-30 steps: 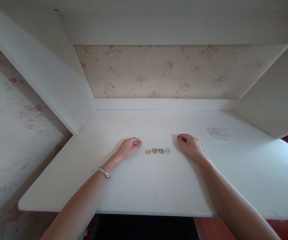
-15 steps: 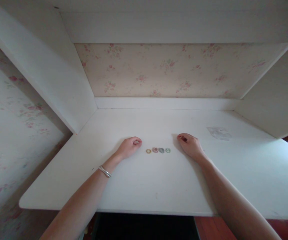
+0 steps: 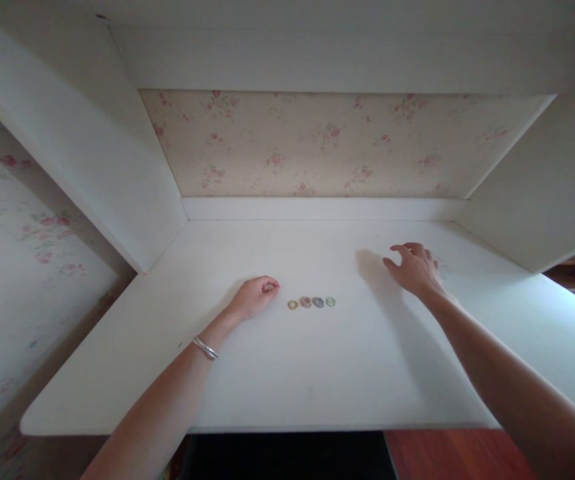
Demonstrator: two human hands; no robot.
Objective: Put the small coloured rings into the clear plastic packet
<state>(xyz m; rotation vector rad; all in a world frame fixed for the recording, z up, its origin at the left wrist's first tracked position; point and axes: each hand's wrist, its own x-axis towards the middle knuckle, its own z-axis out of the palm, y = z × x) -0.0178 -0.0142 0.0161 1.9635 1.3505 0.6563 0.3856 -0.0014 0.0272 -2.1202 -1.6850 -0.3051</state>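
Four small ring-shaped bands, thin and coil-like, lie side by side in a row on the white desk: a yellow one, a pinkish-red one, a dark grey one and a pale green one. Just left of the yellow band rests my left hand, its fingers curled to the thumb and nothing visible in them. My right hand is raised off the desk to the right, thumb and fingers apart, holding nothing. Behind it, a clear plastic bag is mostly hidden.
The white desk has a low ledge along its back, below flowered wallpaper. White side panels stand left and right, with a shelf board overhead. A dark surface lies below the front edge.
My right hand has lifted and moved right, away from the row toward the plastic bag, and its fingers have opened. My left hand and the bands stay put; the view shifted slightly.
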